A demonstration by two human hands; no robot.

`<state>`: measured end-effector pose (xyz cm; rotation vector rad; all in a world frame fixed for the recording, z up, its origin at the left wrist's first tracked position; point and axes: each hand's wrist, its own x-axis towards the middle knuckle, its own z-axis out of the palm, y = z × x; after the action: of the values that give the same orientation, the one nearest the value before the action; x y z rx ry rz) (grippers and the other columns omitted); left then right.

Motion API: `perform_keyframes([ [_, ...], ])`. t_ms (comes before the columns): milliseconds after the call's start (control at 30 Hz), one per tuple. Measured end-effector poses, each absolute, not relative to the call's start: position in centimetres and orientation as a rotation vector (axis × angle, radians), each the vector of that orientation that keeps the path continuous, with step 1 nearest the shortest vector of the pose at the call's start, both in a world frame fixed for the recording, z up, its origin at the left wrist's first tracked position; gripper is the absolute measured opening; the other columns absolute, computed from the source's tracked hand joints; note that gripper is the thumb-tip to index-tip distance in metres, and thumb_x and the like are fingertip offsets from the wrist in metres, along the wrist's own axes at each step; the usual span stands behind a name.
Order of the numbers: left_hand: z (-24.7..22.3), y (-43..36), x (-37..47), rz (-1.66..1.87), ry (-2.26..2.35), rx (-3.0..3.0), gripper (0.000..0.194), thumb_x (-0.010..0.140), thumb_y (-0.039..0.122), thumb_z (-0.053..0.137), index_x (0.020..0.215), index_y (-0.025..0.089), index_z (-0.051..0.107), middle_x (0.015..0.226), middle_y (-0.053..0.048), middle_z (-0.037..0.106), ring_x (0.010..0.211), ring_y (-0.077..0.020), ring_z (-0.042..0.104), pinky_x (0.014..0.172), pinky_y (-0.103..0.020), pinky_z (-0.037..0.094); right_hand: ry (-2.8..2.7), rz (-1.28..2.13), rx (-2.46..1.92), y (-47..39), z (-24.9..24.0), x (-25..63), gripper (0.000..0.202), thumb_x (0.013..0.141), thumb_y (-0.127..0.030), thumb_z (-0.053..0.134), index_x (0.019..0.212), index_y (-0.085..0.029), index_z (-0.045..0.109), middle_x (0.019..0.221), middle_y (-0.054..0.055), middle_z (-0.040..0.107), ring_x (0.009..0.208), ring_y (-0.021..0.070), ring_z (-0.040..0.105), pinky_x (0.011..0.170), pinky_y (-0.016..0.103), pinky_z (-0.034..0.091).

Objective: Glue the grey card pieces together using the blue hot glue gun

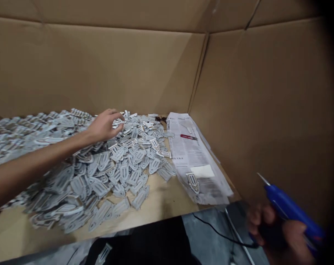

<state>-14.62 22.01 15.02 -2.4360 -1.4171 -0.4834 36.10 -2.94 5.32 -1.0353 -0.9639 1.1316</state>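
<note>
My left hand (106, 125) reaches over the back of a big heap of small grey arch-ended pieces (125, 171) with slots in them. Its thumb and fingers are apart, and nothing shows between them. At the lower right, my right hand (280, 232) is wrapped round what looks like a blue glue gun (291, 208). The thin metal tip points up and left, away from the pile. A black cord (219, 232) runs from the bottom of its handle. Some of the right hand is blurred and in shadow.
Newspaper sheets (183, 154) lie right of the heap, bearing red thread snips (188, 137), a white paper slip (202, 171) and one grey piece (193, 183). Cardboard walls (114, 66) enclose the table's back and right side. Another piece (103, 254) rests on black cloth below the table edge.
</note>
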Motion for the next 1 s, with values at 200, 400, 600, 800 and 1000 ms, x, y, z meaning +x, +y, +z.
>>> perform_keyframes([
  [200, 14.0, 13.1, -8.1, -0.84, -1.175, -2.665, 0.023, 0.099, 0.036, 0.052, 0.091, 0.021, 0.068, 0.09, -0.004, 0.068, 0.088, -0.0211, 0.063, 0.084, -0.036, 0.05, -0.892, 1.198, -0.845, -2.5, 7.4, 32.6, 0.058, 0.089, -0.078, 0.066, 0.076, -0.022, 0.058, 0.069, 0.001, 0.048, 0.052, 0.0139, 0.047, 0.038, 0.021, 0.035],
  [400, 9.9, 7.6, -3.9, -0.921, -1.087, -2.897, 0.02, 0.098, 0.028, 0.054, 0.088, 0.024, 0.07, 0.085, -0.004, 0.068, 0.082, -0.0217, 0.063, 0.076, -0.035, 0.05, -0.88, 1.271, -0.688, -2.3, 7.6, 31.9, 0.058, 0.091, -0.075, 0.067, 0.073, -0.021, 0.056, 0.064, -0.002, 0.044, 0.044, 0.0096, 0.038, 0.035, 0.017, 0.03],
  [600, 6.0, 2.1, -2.4, -0.986, -1.257, -3.07, 0.02, 0.098, 0.029, 0.054, 0.095, 0.028, 0.074, 0.094, -0.005, 0.074, 0.095, -0.0253, 0.066, 0.086, -0.038, 0.051, -0.912, 1.277, -0.661, -2.4, 8.1, 30.8, 0.061, 0.093, -0.075, 0.065, 0.069, -0.021, 0.051, 0.061, -0.004, 0.039, 0.041, 0.0084, 0.031, 0.034, 0.016, 0.03],
  [800, 1.2, -4.4, 0.6, -0.667, -1.859, -3.303, 0.035, 0.098, 0.041, 0.048, 0.074, 0.029, 0.071, 0.08, -0.006, 0.073, 0.079, -0.0249, 0.068, 0.078, -0.038, 0.052, -0.926, 1.223, -0.912, -2.7, 7.8, 32.1, 0.061, 0.093, -0.079, 0.06, 0.075, -0.022, 0.052, 0.066, 0.0, 0.05, 0.047, 0.0113, 0.043, 0.04, 0.02, 0.038],
  [1000, -8.7, -11.5, 3.8, 0.157, -1.924, -3.419, 0.038, 0.097, 0.03, 0.042, 0.099, 0.024, 0.08, 0.099, -0.015, 0.078, 0.096, -0.033, 0.073, 0.088, -0.045, 0.051, -1.215, 1.284, -1.374, -2.0, 8.3, 35.8, 0.057, 0.097, -0.076, 0.056, 0.099, -0.02, 0.065, 0.084, 0.009, 0.071, 0.059, 0.0176, 0.063, 0.045, 0.024, 0.046],
])
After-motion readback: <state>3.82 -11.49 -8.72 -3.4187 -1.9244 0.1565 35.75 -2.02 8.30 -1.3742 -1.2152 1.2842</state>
